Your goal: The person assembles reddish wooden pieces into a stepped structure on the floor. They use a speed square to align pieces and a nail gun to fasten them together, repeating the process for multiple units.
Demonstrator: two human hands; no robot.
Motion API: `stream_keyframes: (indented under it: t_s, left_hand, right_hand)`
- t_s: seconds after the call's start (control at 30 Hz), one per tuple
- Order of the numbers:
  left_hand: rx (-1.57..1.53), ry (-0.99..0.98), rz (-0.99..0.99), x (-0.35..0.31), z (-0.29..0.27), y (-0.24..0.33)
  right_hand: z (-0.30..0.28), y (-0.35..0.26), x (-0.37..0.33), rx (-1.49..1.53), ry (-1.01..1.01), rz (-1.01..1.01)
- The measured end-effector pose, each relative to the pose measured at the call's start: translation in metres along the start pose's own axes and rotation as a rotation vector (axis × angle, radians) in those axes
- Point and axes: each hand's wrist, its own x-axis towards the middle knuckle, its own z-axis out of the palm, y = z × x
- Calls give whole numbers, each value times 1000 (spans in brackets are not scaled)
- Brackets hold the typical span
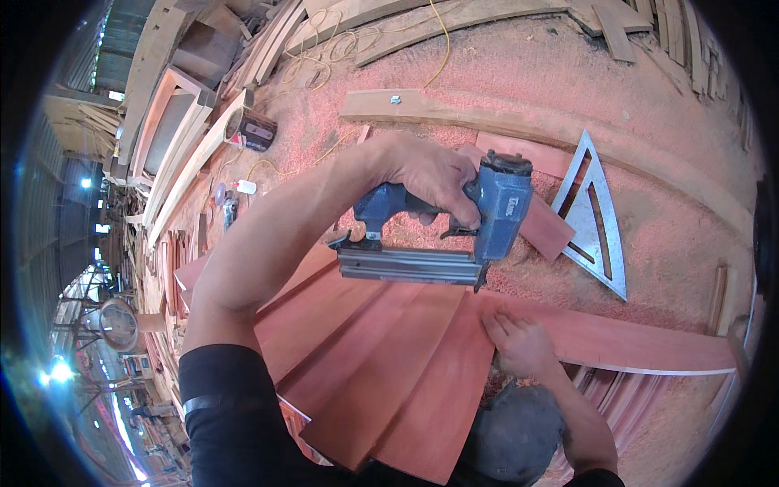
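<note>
My left hand [434, 183] is wrapped round the handle of a blue nail gun [505, 207]. The gun's grey magazine [406, 264] runs level below the grip, and its nose points down at the joint between the reddish boards; whether it touches the wood I cannot tell. Several flat boards [389, 357] fan out side by side toward me. A long, narrow board [641, 337] runs off to the right from their far ends. My right hand [522, 347] lies on the wood near that joint, fingers stretched out and pressing flat, holding no tool.
A metal triangular square [596, 223] lies to the right of the gun, partly over a short reddish board [545, 227]. Beyond is a long curved plank [519, 122] on sawdust. A tin can [253, 130], white bottle [246, 187], yellow hose [445, 40] and stacked timber lie around.
</note>
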Motion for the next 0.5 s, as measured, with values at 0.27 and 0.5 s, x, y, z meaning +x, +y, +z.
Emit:
stream_keyframes:
  t_s: [0.27,0.5]
  left_hand:
    - [-79,-135,20,51,4,-46]
    - [-96,-175,35,72,8,-43]
  right_hand:
    - [-13,-3,3,26,25,-19]
    - [-16,-2,5,14,-5,-26]
